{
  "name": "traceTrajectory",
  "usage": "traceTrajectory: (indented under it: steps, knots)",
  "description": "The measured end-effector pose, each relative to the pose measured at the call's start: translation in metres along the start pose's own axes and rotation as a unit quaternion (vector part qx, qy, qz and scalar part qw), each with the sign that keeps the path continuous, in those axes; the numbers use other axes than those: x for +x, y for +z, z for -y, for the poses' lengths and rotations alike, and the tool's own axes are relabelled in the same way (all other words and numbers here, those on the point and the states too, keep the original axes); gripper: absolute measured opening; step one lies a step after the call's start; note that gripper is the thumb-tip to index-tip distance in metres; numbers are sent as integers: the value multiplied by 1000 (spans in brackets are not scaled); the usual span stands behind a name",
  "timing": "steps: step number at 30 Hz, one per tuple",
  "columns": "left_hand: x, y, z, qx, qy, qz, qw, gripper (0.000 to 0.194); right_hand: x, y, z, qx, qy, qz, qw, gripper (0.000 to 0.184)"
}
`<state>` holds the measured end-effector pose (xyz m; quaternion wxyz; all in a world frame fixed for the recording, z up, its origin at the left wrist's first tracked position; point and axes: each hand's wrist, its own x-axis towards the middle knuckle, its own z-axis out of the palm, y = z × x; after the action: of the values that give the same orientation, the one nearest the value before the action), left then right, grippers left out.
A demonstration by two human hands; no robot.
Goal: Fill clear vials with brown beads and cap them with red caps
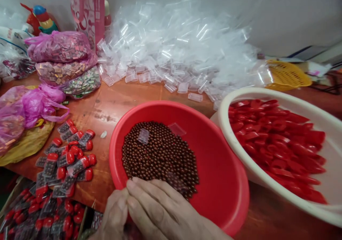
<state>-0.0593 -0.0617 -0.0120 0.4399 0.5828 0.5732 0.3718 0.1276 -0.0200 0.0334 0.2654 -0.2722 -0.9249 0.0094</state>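
My left hand (115,211) and my right hand (157,208) are pressed together over the near left rim of a red basin (219,183). Both have their fingers closed, and whatever lies between them is hidden. Brown, shiny little balls (157,158) fill the left part of the basin. On top of the balls lies a small clear plastic case (143,136), with another clear piece (176,129) at their far edge. To the left of my hands, several red-capped clear cases (77,165) filled with dark balls are heaped on the table.
A white basin (269,175) of red plastic caps (278,143) overlaps the red basin's right side. Clear cases (171,54) are piled along the wall. Pink bags (64,47) of small pieces stand back left. Below the table edge, a box holds more capped cases (45,215).
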Motion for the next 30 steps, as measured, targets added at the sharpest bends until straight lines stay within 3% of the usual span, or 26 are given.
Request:
traceTrajectory:
  steps: [4,5,7,8,9,12,14,16,19,21,24,27,30]
  knots:
    - [33,-24,-17,10,-13,-14,1000,38,2,12,-54,102,110,104,983,36]
    - [40,-32,-17,23,-19,-42,999,40,2,17,-73,77,144,123,979,36]
    - [53,-50,-9,105,-24,-135,985,40,2,30,-107,19,187,239,953,39]
    - [57,-59,-2,176,-25,-176,968,38,2,37,-121,-18,188,300,935,44]
    - [61,-69,6,253,-24,-202,946,38,3,44,-132,-25,188,321,928,45]
    - [69,-93,30,448,-36,-205,869,38,9,61,-146,-21,168,367,915,36]
    - [73,-100,40,505,-21,-215,836,39,15,66,-146,-15,153,389,908,29]
    - [75,-97,42,500,30,-239,832,40,19,64,-145,-16,148,409,901,24]
    - [76,-71,30,403,133,-230,876,36,20,52,-143,-43,168,430,886,21]
    - [76,-46,19,320,205,-182,907,32,16,43,-143,-80,195,440,873,21]
    - [80,-12,9,248,289,-117,918,31,9,40,-143,-120,223,459,852,29]
    - [85,5,10,231,303,-90,920,29,5,50,-139,-102,208,479,847,29]
    - [87,8,14,218,294,-91,926,29,6,65,-131,-39,168,485,857,28]
